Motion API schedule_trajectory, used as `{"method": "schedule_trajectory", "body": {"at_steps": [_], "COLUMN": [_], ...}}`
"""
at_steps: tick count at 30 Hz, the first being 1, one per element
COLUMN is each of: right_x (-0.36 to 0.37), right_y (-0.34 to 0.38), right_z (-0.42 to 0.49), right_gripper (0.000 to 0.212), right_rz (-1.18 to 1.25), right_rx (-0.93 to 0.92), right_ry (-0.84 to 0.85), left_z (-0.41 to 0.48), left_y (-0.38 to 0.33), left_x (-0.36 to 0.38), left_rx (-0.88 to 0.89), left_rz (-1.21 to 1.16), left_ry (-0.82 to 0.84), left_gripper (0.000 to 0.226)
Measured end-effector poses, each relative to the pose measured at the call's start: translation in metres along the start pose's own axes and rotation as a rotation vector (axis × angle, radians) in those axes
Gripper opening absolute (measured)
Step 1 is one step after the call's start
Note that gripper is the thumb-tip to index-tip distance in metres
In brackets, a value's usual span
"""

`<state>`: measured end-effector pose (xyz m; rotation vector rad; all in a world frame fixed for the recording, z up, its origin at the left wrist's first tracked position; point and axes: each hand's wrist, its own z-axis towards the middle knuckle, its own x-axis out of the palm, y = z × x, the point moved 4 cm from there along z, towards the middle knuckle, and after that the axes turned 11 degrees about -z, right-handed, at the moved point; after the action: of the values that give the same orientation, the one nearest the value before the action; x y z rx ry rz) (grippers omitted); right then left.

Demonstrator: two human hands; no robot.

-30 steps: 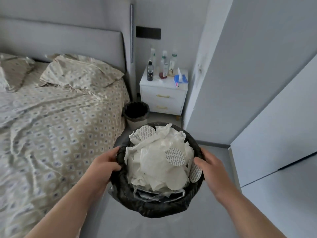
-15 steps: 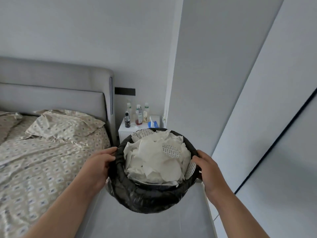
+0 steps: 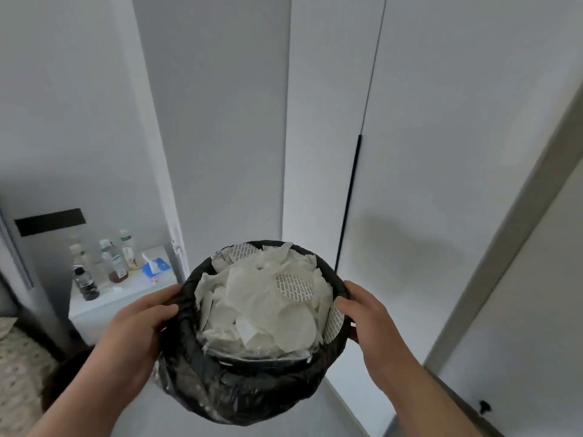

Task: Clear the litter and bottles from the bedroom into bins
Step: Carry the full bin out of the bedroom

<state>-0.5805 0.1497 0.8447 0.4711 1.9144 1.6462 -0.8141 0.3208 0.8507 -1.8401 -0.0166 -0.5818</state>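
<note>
Far left, low: a corner of a patterned bed (image 3: 14, 373), cut off by the frame edge. Just beside it, a dark round shape (image 3: 63, 384), half hidden behind the left forearm (image 3: 113, 380) and too blurred to name. Above, on the wall (image 3: 63, 121), a black panel (image 3: 50, 221). Below that, a white nightstand (image 3: 107, 305) with a cluster of bottles (image 3: 115, 263) on top: a small dark one in front, taller clear ones with pale caps behind, labels unreadable. Next to them, toward the wall corner, a blue tissue pack (image 3: 156, 267) with a white sheet sticking up. Grips the near-left rim of the bin (image 3: 239, 395) with the left hand (image 3: 138, 323), fingers and thumb curled round the black liner. Holds the bin up in mid-air at centre frame, apart from the nightstand and in front of it, covering the nightstand's near right corner. Inside, heaped to the brim, crumpled white paper (image 3: 262, 310) and round printed seals (image 3: 294, 287): one at the far rim, one on top, one tucked against the right wall. Clasps the right rim with the right hand (image 3: 367, 313), fingers wrapped round the outside, thumb over the liner edge. Behind and to the right, pale cupboard doors (image 3: 457, 152) with a thin dark vertical strip (image 3: 348, 200) between two panels, and a soft shadow (image 3: 407, 247) across them. Far right, low, a small black knob (image 3: 484, 406), too small to identify.
</note>
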Motion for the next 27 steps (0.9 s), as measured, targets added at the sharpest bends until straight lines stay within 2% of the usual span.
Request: {"method": "schedule_trajectory", "body": {"at_steps": [3,8,13,17,25,27], "right_x": [-0.024,-0.077,-0.147,-0.208,-0.310,-0.329], "right_y": [-0.010,-0.023,-0.042,-0.059,-0.083,-0.090], "right_z": [-0.040,-0.123,-0.214,-0.288,-0.390,-0.400], "right_gripper": [0.015,0.036,0.024,0.031,0.053,0.050], "right_rz": [0.018,0.069,0.104,0.142,0.108,0.139], "right_rx": [0.022,0.072,0.131,0.173,0.234,0.248], "right_ry": [-0.151,-0.426,-0.688,-0.887,-1.072,-1.113], "left_z": [-0.007,-0.032,-0.083,-0.138,-0.252,-0.266], "left_y": [0.012,0.049,0.105,0.155,0.221,0.230], "left_x": [0.022,0.078,0.157,0.223,0.326,0.345], "left_rx": [-0.037,-0.115,-0.219,-0.303,-0.345,-0.342], "left_rz": [0.059,0.121,0.188,0.211,0.295,0.308], "left_ry": [0.154,0.401,0.627,0.756,0.983,1.002], "left_gripper": [0.039,0.041,0.042,0.045,0.042,0.040]}}
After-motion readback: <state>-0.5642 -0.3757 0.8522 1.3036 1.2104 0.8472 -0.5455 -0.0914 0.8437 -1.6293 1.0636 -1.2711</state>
